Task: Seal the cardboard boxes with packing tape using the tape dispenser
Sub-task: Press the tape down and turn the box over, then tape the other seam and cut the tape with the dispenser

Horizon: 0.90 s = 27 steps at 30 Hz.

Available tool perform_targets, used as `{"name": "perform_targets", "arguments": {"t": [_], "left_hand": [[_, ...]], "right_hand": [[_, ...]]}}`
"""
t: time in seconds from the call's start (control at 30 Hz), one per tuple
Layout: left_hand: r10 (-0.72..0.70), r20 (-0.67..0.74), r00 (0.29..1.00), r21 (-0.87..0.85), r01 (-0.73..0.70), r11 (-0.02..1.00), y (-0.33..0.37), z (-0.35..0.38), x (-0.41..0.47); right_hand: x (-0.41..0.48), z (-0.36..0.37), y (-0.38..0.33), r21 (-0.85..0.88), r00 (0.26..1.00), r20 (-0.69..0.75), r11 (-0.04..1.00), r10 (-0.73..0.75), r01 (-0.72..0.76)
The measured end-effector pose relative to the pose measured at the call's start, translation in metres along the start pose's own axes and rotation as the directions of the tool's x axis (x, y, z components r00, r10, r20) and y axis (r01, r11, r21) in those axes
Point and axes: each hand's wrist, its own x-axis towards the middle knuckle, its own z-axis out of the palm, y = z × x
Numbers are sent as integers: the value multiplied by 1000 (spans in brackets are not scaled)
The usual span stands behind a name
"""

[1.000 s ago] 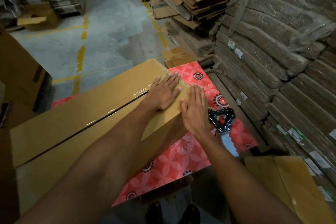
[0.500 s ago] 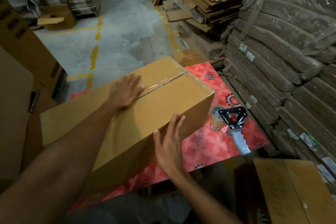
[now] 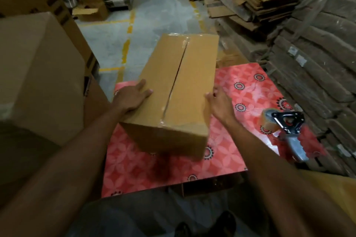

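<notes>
Touching the box's (image 3: 185, 86) sides: left fingers (image 3: 144, 92), right fingers (image 3: 209, 96).

A long box (image 3: 179, 90) is stretching away across the red flowered bench (image 3: 250, 86), its far end reaching past the bench edge over the floor (image 3: 154, 15). Clear tape is running along its top seam. The left hand (image 3: 131, 97) is resting flat on the box's left top edge, fingers straight. The right hand (image 3: 219, 102), somewhat blurred, is pressing against the right edge. A tape dispenser (image 3: 289, 127) is lying on the bench at right, well apart from the box. Flat cardboard stacks (image 3: 317, 63) are standing beyond.
</notes>
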Motion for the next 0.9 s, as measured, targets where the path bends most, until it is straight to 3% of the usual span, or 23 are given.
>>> {"name": "perform_targets", "arguments": {"t": [0.1,0.23,0.4,0.47,0.57,0.63,0.77,0.83,0.9], "left_hand": [[12,32,999,-191,-6,982,18,14,-17],[-17,-16,1000,-502,7,865,15,34,-30],[-77,20,997,-657,71,750,33,42,-61],[-139,4,990,-582,116,805,57,53,-85],[-78,-17,997,-153,74,985,92,53,-126],[40,-98,994,87,-32,996,108,40,-130],[286,-253,924,177,-247,953,122,21,-98],[392,-77,917,169,-376,911,113,28,-74],[407,95,908,199,-418,886,100,41,-54]], "right_hand": [[-3,-12,-7,-101,1000,8,995,-19,20],[-31,-17,2,-190,999,-42,982,-26,18],[-57,-17,8,-393,998,-12,918,-56,47],[-44,-40,18,-484,995,44,869,-89,99],[-27,-78,31,-670,988,107,726,-109,153],[-34,-81,25,-708,978,47,683,-203,176],[-96,-36,-6,-641,961,-14,740,-277,204],[-127,-15,-7,-683,974,63,702,-219,202],[-135,-9,3,-674,979,129,710,-158,203]]}}
